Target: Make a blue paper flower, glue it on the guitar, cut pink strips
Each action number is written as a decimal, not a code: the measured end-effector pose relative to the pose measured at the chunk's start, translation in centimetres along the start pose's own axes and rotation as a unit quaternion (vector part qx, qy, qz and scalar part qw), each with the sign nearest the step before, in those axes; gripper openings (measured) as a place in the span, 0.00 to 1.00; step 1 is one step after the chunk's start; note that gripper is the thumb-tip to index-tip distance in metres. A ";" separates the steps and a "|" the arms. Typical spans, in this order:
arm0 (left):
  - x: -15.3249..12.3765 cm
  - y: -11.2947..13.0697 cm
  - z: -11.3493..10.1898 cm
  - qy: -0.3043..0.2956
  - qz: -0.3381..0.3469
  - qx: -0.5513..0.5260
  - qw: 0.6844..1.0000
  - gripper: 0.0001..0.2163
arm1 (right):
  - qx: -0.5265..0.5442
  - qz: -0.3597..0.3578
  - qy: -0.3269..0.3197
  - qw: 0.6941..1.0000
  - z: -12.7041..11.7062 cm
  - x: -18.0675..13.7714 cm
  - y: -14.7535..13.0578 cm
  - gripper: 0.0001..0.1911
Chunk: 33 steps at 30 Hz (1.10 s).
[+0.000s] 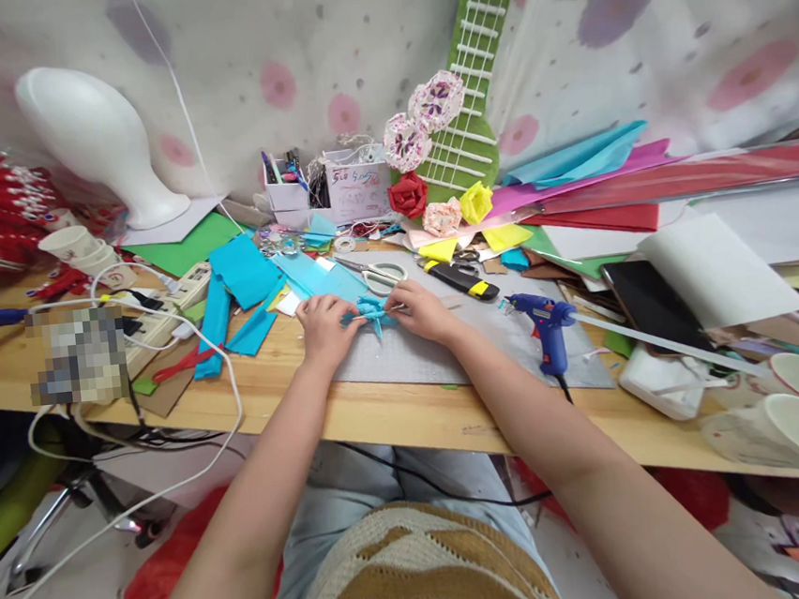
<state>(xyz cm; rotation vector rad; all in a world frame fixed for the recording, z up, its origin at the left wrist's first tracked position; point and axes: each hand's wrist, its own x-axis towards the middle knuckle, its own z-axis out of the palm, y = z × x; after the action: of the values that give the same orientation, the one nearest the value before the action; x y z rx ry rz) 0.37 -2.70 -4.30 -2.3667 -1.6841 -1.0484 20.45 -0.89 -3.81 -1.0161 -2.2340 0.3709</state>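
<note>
At the bottom, 2 forearms reach over the wooden table (396, 413), which spans mid-frame below a spotted cloth backdrop (662, 20). On the grey mat (447, 356), left hand (323, 328) and right hand (420, 309) pinch a blue paper piece (372, 311), seemingly folded.

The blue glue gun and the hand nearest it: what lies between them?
In the head view, only bare grey cutting mat lies between the glue gun and the right hand, which pinches blue folded paper.
</note>
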 end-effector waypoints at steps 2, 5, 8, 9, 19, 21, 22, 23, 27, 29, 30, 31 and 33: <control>0.0 -0.1 -0.1 -0.008 -0.015 -0.007 1.000 0.05 | 0.000 0.004 -0.006 1.000 -0.3 0.0 0.1 0.06; -0.1 0.2 -0.3 -0.012 -0.040 -0.010 0.999 0.02 | -0.005 0.014 -0.013 1.000 -0.5 0.0 0.1 0.06; 0.0 0.5 -0.5 -0.011 -0.063 -0.018 0.998 0.05 | -0.009 0.032 -0.013 0.999 -0.5 0.1 0.1 0.05; 0.0 0.6 -0.6 -0.015 -0.066 -0.023 0.997 0.06 | -0.010 0.036 -0.013 0.999 -0.5 0.1 0.0 0.05; -0.1 0.5 -0.4 0.006 -0.053 -0.053 0.997 0.05 | -0.035 0.020 -0.028 0.999 -0.9 0.0 0.6 0.03; -0.1 1.0 -0.3 0.016 -0.039 -0.042 0.998 0.05 | -0.045 0.015 -0.033 0.998 -1.2 0.0 0.5 0.03; -0.1 1.3 -0.2 0.016 -0.026 -0.033 0.999 0.06 | -0.050 0.014 -0.037 0.998 -1.3 0.0 0.3 0.03; -0.1 1.5 -0.1 0.013 -0.011 -0.025 1.000 0.08 | -0.054 0.014 -0.042 0.998 -1.4 0.0 0.1 0.04; -0.1 2.1 0.0 -0.005 0.041 0.000 0.999 0.08 | -0.066 0.024 -0.071 0.995 -2.0 0.1 -1.0 0.04; -0.2 2.1 0.0 -0.008 0.054 0.007 0.998 0.06 | -0.071 0.029 -0.085 0.993 -2.2 0.1 -1.3 0.05; -0.2 2.0 0.1 -0.009 0.059 0.011 0.998 0.06 | -0.073 0.032 -0.092 0.993 -2.3 0.1 -1.4 0.05; -0.2 1.9 0.1 -0.008 0.062 0.014 0.998 0.06 | -0.076 0.036 -0.099 0.991 -2.4 0.1 -1.4 0.06; -0.2 1.8 0.1 -0.005 0.068 0.020 0.997 0.05 | -0.082 0.047 -0.116 0.989 -2.6 0.1 -1.2 0.06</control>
<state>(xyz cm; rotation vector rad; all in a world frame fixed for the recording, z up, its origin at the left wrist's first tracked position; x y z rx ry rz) 1.92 -3.60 -3.92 -2.4263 -1.5069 -0.9734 21.41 -1.61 -1.22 -1.2212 -2.4637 0.3676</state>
